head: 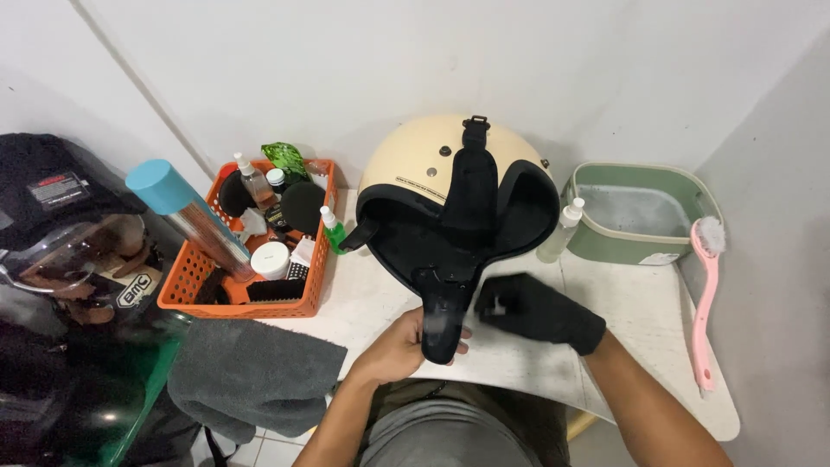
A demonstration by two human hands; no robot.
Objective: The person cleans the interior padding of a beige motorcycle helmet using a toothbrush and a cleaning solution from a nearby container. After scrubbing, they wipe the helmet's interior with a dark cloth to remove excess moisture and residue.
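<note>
At the frame's centre, the bare left hand (399,348) has its fingers clenched around a black helmet pad (450,285) hanging from the cream helmet (415,156) on the table (640,303), while the black-gloved right hand (536,310), fingers loosely curled, touches the pad.

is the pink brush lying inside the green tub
No, the pink brush lies on the white table to the right of the green tub, its bristled head against the tub's rim.

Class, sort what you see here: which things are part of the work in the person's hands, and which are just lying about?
In hand:
cream helmet
black strap pad, held by left hand
black cloth mitt on right hand

Lying about:
orange basket of bottles
green tub
pink brush
grey towel
dark helmet
</note>
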